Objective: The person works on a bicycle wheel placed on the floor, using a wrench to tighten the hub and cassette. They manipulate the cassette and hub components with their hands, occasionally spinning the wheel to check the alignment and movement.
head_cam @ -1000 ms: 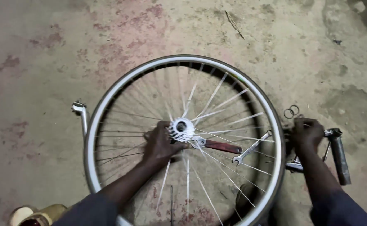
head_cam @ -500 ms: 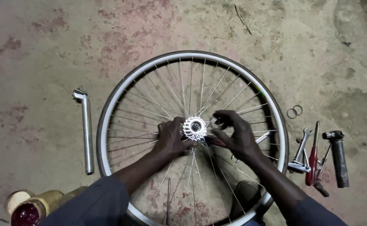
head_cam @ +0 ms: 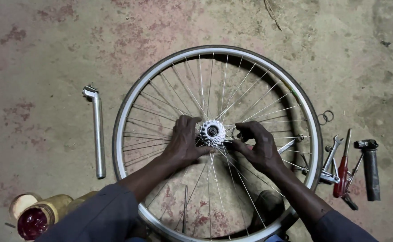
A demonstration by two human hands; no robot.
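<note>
Rough concrete floor (head_cam: 48,49) w/ reddish stains carries everything. Left hand (head_cam: 185,141) lies flat across the spokes, fingers pressed vs. the left side of the silver sprocket cluster (head_cam: 212,132) at the hub; grip there is more a brace than a pinch. Right hand (head_cam: 259,148) is curled, fingertips pinching sth small and dark just right of the cluster; can't tell what it is. Bicycle wheel (head_cam: 129,107) lies flat mid-floor, hub up, near rim close to the floor's bottom edge. Outward: a silver seat post (head_cam: 98,134) lies left of the rim, apart from it; jars (head_cam: 37,219) w/ red contents sit by the bottom-left corner. Toward the right edge: spanners (head_cam: 331,157), a red-handled screwdriver (head_cam: 342,172), a black-handled tool (head_cam: 370,168), two small rings (head_cam: 325,117). To do this well, imo: keep the left hand steadying the cluster so the wheel doesn't spin, turn w/ the right squarely on the axle, no tilt.
</note>
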